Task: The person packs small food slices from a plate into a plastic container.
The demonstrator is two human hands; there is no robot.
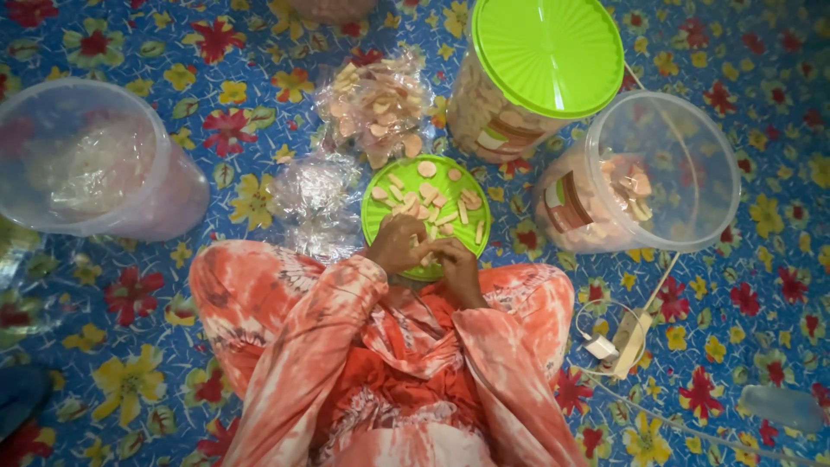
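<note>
A round green lid (pixel 380 227) lies upside down on the floor mat in front of my knees, strewn with several pale crackers (pixel 430 192). My left hand (pixel 396 244) rests on the near part of the lid, fingers curled over some crackers. My right hand (pixel 451 257) is beside it at the lid's near edge, fingers bent on a small cracker piece. Both hands touch each other. Just beyond the lid lies a clear plastic bag of crackers (pixel 379 105).
A tall jar with a green lid (pixel 545 54) stands behind. An open clear jar of crackers (pixel 657 173) sits at right, an open clear tub (pixel 82 160) at left. Crumpled plastic (pixel 313 195), a white charger with cord (pixel 616 342), and a flowered blue mat (pixel 743 285) surround me.
</note>
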